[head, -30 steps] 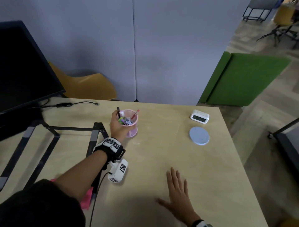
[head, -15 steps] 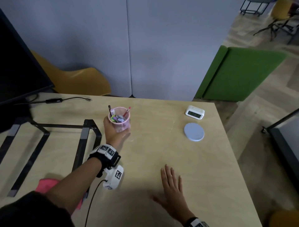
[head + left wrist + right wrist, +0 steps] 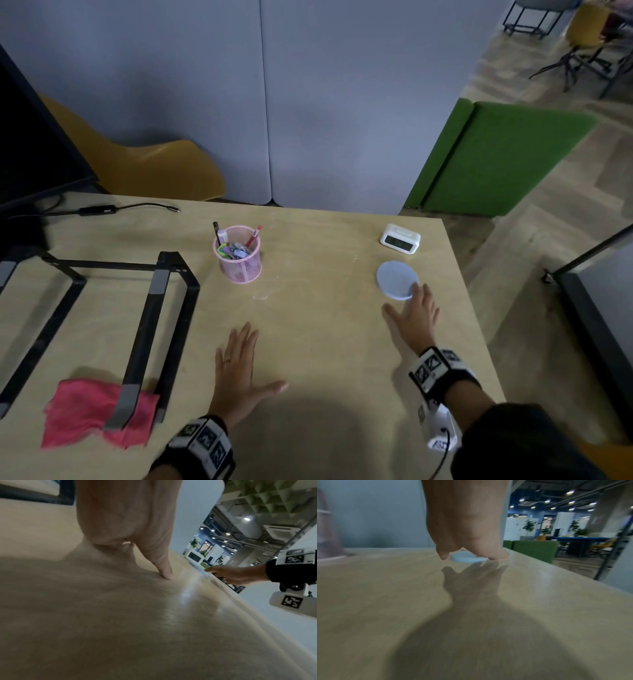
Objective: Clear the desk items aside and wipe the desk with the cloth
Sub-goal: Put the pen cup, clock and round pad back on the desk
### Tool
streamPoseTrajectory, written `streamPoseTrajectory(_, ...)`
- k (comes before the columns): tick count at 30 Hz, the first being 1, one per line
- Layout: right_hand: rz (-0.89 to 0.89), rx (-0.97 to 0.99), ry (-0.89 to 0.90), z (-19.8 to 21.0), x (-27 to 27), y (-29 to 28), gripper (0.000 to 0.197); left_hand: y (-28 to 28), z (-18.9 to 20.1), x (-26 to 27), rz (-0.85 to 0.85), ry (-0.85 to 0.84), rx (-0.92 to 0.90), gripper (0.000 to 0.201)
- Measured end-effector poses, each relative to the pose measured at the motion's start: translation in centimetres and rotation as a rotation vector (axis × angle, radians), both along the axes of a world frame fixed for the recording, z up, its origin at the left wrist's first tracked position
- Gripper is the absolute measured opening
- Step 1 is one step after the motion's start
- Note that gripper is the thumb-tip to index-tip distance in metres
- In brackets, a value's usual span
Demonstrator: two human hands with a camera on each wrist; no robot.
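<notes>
My left hand [image 3: 239, 363] lies flat and open on the wooden desk [image 3: 325, 346], palm down, near the front middle; the left wrist view shows its thumb [image 3: 165, 569] pressed on the wood. A pink mesh pen cup [image 3: 239, 263] full of pens stands free behind it. My right hand [image 3: 416, 310] is open with spread fingers, its fingertips touching the near right edge of a round blue coaster [image 3: 394, 278], also visible as the coaster [image 3: 467, 558] in the right wrist view. A pink cloth [image 3: 78, 411] lies at the front left, partly under a stand's foot.
A white digital clock [image 3: 400, 238] sits behind the coaster near the desk's right edge. A black metal stand [image 3: 161, 308] covers the left side, with a dark monitor [image 3: 30, 137] and a cable [image 3: 102, 209] at the back left. A grey partition stands behind the desk.
My left hand let go of the pen cup, which now stands on the desk, and drew back to lie flat. My right hand moved forward and right to the coaster.
</notes>
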State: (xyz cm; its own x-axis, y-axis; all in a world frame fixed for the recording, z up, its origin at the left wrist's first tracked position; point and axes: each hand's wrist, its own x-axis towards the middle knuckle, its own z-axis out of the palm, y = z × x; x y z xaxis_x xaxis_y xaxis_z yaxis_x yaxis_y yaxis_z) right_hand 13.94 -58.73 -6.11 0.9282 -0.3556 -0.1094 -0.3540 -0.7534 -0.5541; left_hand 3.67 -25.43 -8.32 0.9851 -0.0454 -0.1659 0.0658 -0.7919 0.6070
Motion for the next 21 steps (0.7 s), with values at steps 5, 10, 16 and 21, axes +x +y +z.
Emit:
streamPoseTrajectory(5, -0.064, 0.092, -0.066, -0.6, 3.9, -1.4, 0.100, 0.2, -0.7, -0.1, 0.031, -0.057, -0.032, 0.123)
streamPoseTrajectory(10, -0.089, 0.106, -0.179, -2.2, 5.0, -0.9, 0.099, 0.1, -1.0, 0.0, 0.053, -0.065, 0.000, 0.118)
streamPoseTrajectory(16, -0.138, 0.150, -0.242, -1.8, 4.5, -0.5, 0.101, 0.1, -0.9, -0.2, 0.059, -0.062, -0.011, 0.115)
streamPoseTrajectory(21, -0.098, 0.156, -0.270, -1.0, 2.7, 0.9, 0.099, 0.1, -0.5, -0.2, 0.048, -0.040, -0.030, 0.118)
